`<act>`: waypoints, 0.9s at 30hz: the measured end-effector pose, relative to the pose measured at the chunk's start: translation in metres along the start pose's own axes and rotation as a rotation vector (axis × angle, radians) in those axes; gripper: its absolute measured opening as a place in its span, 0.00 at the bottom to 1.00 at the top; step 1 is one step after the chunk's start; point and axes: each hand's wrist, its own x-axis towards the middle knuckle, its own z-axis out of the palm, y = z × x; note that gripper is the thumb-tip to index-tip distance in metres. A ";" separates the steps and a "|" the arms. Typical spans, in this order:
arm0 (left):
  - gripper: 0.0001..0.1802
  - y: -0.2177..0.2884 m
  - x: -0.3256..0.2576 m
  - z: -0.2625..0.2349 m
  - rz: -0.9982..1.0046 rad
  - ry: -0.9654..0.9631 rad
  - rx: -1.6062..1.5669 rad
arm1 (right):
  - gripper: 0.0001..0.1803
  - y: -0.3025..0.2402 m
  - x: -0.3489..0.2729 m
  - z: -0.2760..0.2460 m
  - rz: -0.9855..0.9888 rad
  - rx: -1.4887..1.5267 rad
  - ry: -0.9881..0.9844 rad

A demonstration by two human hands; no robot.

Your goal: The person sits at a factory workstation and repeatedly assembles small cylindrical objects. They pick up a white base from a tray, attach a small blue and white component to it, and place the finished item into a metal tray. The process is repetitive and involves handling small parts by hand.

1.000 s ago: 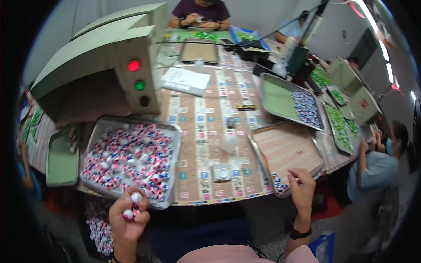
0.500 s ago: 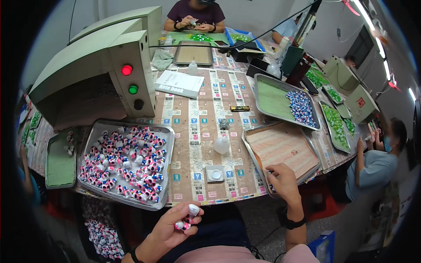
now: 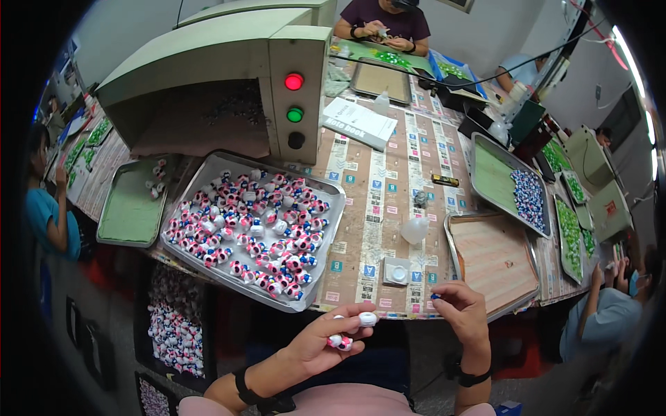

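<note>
Near the front edge of the table, my left hand is closed around small painted toy pieces: a rounded white piece at the fingertips and pink-and-white pieces lower in the palm. My right hand faces it a short way off, pinching a tiny blue piece between thumb and finger. Its exact shape is too small to make out. To the left, a metal tray carries many pink, white and blue toy figures.
A beige machine with lit buttons stands at the back left. Mid-table are a notebook, a white squeeze bottle and a small white dish. Right lie a cloth-lined tray and a tray of blue-white pieces. Co-workers sit around.
The view has swung left, so the table sits farther right. My right hand has come away from the cloth-lined tray's near corner toward my left hand, with the blue piece showing.
</note>
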 end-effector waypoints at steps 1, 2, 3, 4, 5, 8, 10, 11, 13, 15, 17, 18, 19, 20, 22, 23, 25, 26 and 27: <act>0.21 -0.001 -0.001 0.001 -0.005 0.014 0.007 | 0.12 -0.001 0.003 0.007 0.006 0.009 -0.010; 0.19 -0.002 -0.001 0.001 -0.001 0.021 0.005 | 0.12 -0.002 0.006 0.013 0.012 0.017 -0.018; 0.18 -0.003 0.000 0.001 0.002 0.028 0.004 | 0.11 -0.002 0.009 0.019 -0.003 0.001 -0.011; 0.16 -0.004 0.000 0.000 0.004 0.036 0.004 | 0.11 -0.005 0.011 0.024 -0.008 -0.033 -0.008; 0.15 -0.004 -0.001 -0.002 0.008 0.031 0.006 | 0.10 -0.007 0.013 0.029 -0.013 -0.067 -0.004; 0.13 -0.005 0.001 -0.007 0.016 0.003 0.032 | 0.09 -0.005 0.021 0.036 -0.093 -0.186 0.019; 0.13 -0.004 0.001 -0.012 0.023 -0.022 0.065 | 0.09 -0.007 0.026 0.040 -0.166 -0.284 0.027; 0.13 -0.004 0.001 -0.012 0.022 -0.013 0.076 | 0.09 -0.010 0.028 0.042 -0.202 -0.339 0.030; 0.13 -0.003 0.000 -0.011 0.021 0.005 0.098 | 0.09 -0.013 0.033 0.046 -0.244 -0.422 0.036; 0.14 -0.002 0.000 -0.007 0.019 0.026 0.036 | 0.09 -0.012 0.037 0.049 -0.257 -0.478 0.043; 0.15 -0.001 -0.001 -0.007 0.016 0.021 0.016 | 0.09 -0.007 0.043 0.052 -0.274 -0.530 0.038; 0.16 -0.002 0.000 -0.011 0.013 0.003 0.026 | 0.08 -0.006 0.045 0.053 -0.282 -0.557 0.036; 0.17 -0.002 0.001 -0.014 0.013 -0.013 0.035 | 0.08 -0.006 0.047 0.055 -0.283 -0.581 0.026; 0.17 -0.002 0.001 -0.016 0.014 -0.023 0.044 | 0.08 -0.006 0.048 0.056 -0.285 -0.606 0.017; 0.18 -0.002 0.001 -0.017 0.014 -0.043 0.063 | 0.07 -0.006 0.048 0.057 -0.281 -0.642 0.007; 0.19 -0.002 0.001 -0.018 0.016 -0.048 0.056 | 0.07 -0.007 0.047 0.056 -0.275 -0.653 0.007; 0.19 -0.002 0.002 -0.019 0.020 -0.058 0.043 | 0.07 -0.008 0.047 0.057 -0.274 -0.660 0.007; 0.20 -0.003 0.003 -0.021 0.021 -0.061 0.037 | 0.07 -0.009 0.047 0.057 -0.278 -0.656 0.007; 0.20 -0.004 0.005 -0.024 0.023 -0.063 0.032 | 0.07 -0.009 0.047 0.058 -0.282 -0.651 0.007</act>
